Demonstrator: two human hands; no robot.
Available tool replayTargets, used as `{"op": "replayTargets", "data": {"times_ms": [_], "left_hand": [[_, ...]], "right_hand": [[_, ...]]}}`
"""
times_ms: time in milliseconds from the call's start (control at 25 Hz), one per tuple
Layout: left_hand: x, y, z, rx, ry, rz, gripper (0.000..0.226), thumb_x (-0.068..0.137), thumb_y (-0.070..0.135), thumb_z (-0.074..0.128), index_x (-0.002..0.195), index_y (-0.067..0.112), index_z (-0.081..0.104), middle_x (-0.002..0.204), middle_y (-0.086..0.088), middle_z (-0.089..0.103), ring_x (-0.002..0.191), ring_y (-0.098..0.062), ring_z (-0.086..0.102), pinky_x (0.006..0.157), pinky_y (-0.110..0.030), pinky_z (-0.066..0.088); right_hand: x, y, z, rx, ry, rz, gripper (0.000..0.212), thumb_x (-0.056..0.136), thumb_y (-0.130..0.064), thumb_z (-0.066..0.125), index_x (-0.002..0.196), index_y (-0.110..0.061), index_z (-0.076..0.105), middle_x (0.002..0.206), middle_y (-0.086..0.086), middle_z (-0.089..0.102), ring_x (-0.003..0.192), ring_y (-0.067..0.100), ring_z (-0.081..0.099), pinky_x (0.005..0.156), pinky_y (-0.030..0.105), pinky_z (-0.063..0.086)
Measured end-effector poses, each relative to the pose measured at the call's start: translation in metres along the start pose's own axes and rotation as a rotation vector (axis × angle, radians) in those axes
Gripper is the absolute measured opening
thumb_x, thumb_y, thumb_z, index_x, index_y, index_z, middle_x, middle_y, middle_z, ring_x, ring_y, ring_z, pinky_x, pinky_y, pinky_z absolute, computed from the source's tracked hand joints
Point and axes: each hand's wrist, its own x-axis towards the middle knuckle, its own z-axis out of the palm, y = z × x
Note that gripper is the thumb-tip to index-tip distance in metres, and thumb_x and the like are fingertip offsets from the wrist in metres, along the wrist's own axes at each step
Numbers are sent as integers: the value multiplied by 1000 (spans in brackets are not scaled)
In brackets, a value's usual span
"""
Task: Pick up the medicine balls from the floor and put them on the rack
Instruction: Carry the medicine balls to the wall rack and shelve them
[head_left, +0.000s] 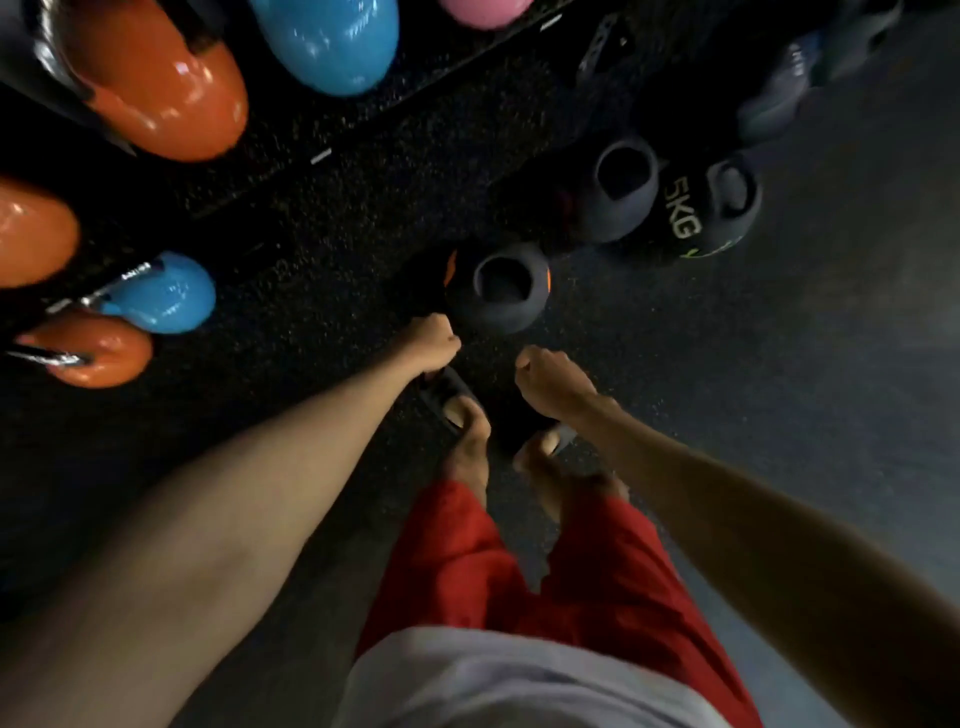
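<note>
Shirt (519, 686) overhangs sandals (441, 395); kettlebells (161, 98) lie near medicine balls (506, 296).

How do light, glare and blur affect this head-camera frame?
Head view: dim, so the black handled 5KG medicine ball nearly merges with the dark speckled rubber floor; white glare spots on the glossy orange kettlebell; blur and wide-angle bending toward edges.

View: head, one wide-angle camera worn on the person.
Facing: steeply down, slightly forward, along both arms (234, 493) to the floor (779, 415).
Nearness: arms fill the lower frame; balls (501, 296) lie just beyond the feet (467, 415).
Edges: stretched by the lens — kettlebells (156, 98), upper left.
</note>
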Motion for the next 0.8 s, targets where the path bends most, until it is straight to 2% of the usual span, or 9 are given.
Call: {"op": "replayTargets", "data": {"times_ms": [160,240,320,440,520,560,640,720,800], "left_hand": [[87,-17,46,-233,9,-138,24,103,24,47,116,8,61,102,-12,67,82,-24,68,60,-34,55],[135,-22,72,-331,18,-183,26,104,23,47,120,7,60,107,-14,68,92,-29,70,71,-40,60],[185,-26,98,-460,31,-240,28,105,23,45,124,8,58,108,-15,67,94,-30,71,81,-44,61],[253,-35,130,-648,91,-305,30,105,26,46,129,10,54,111,-15,65,95,-29,69,81,-45,61],[285,-43,142,-747,154,-342,31,104,25,47,131,12,51,115,-13,62,101,-29,67,84,-46,60],[302,-49,148,-796,182,-365,32,104,25,47,133,13,49,118,-12,60,104,-29,66,85,-47,59],[327,-60,158,-884,225,-419,36,104,26,46,138,15,45,127,-13,57,112,-31,62,84,-46,58],[343,-66,169,-947,248,-467,36,104,28,44,138,15,45,131,-14,55,116,-32,59,83,-47,57],[352,-62,178,-980,259,-487,32,104,26,42,132,13,51,126,-13,58,115,-32,59,84,-47,56]], "right_hand": [[107,30,21,3,-10,-52,32,101,-21,42,127,-10,58,122,17,64,113,36,60,83,38,47],[166,44,33,-35,12,-85,37,100,-21,43,135,-12,53,132,18,58,124,37,52,91,40,44],[235,56,46,-132,85,-131,46,98,-22,47,144,-13,44,144,19,46,135,38,41,106,47,39],[337,62,51,-299,257,-229,71,95,-28,55,157,-12,23,160,21,25,150,39,18,123,50,18],[393,65,45,-378,250,-294,83,96,-38,57,160,-9,13,164,22,16,154,39,7,126,50,5],[418,68,42,-401,210,-303,86,96,-43,59,160,-8,12,163,22,18,153,39,11,125,51,7],[450,76,39,-455,175,-296,83,94,-44,63,155,-7,23,157,21,29,146,39,25,120,51,23],[466,86,38,-533,253,-329,66,93,-30,66,146,-4,36,148,20,39,137,37,36,112,52,34],[468,95,33,-513,299,-327,59,89,-17,66,141,-3,42,143,19,44,132,37,41,109,51,36]]}}
